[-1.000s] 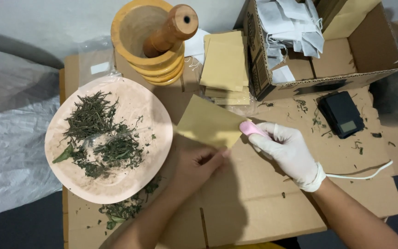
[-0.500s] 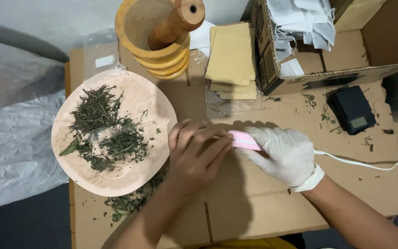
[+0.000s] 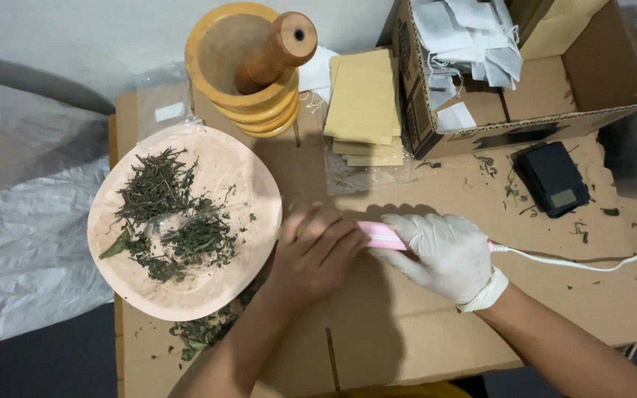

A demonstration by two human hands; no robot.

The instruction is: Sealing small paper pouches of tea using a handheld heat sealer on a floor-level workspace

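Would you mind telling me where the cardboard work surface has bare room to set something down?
The largest bare patch of cardboard lies near the person, between the two forearms. A narrower strip lies right of the gloved right hand, past the white cord. It is crowded around the plate of herbs, the mortar, the envelope stack, the box and the black scale.

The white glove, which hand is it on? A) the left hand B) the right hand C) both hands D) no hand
B: the white glove covers only the right hand, which grips a pink corded tool; the left hand beside it is bare.
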